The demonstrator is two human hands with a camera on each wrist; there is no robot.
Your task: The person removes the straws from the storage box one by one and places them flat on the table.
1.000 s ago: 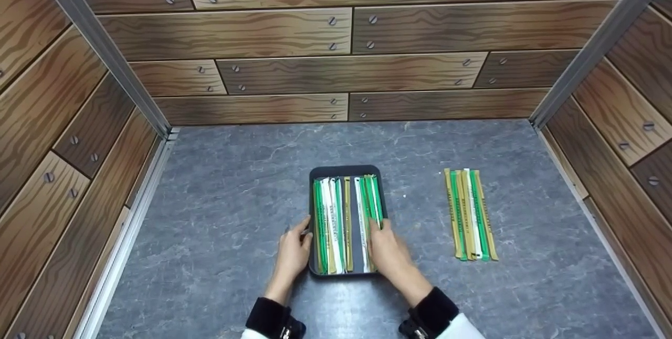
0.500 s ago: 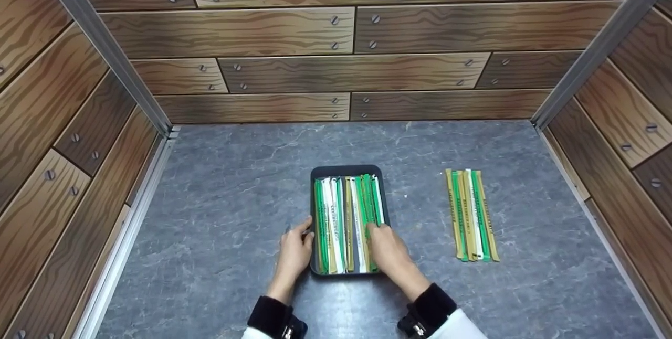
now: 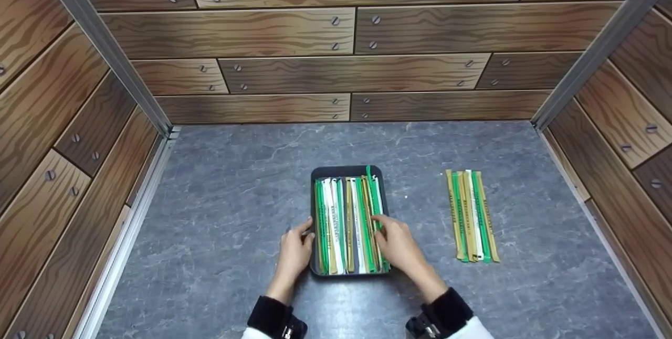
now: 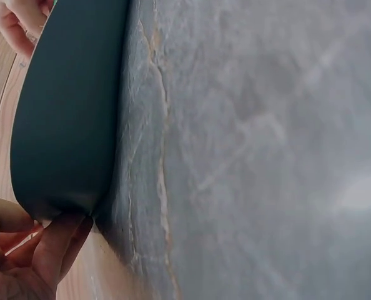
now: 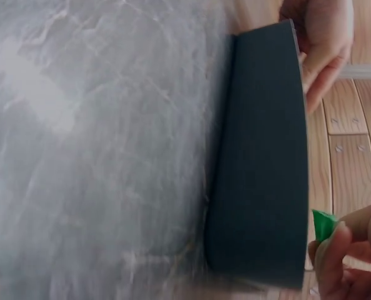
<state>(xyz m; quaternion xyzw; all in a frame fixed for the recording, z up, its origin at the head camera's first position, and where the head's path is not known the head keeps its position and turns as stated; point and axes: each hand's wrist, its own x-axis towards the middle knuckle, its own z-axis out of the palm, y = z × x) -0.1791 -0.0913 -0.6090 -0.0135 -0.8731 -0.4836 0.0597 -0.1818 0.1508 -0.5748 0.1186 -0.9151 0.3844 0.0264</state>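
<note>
A black tray (image 3: 346,170) holds a row of long thin stick sachets (image 3: 336,223) in green, white and gold, lying lengthwise side by side. At its left wall, my left hand (image 3: 294,250) grips the tray, with thumb and fingertips at the corner in the left wrist view. Over the tray's right edge, my right hand (image 3: 399,244) pinches a green stick sachet (image 5: 323,225) between thumb and finger. Its far end (image 3: 369,171) reaches beyond the other sachets. My right fingers cover part of the sachets at that side.
To the right of the tray, a separate row of green, gold and white stick sachets (image 3: 471,215) lies on the grey marbled tabletop (image 3: 236,181). Wood-patterned panels (image 3: 294,74) with metal corner posts (image 3: 113,61) enclose the table at the back and sides.
My right hand has shifted slightly right, and a green sachet's far end now sticks out towards the tray's back. Sachets in the tray's right half have moved left. My left hand stays put.
</note>
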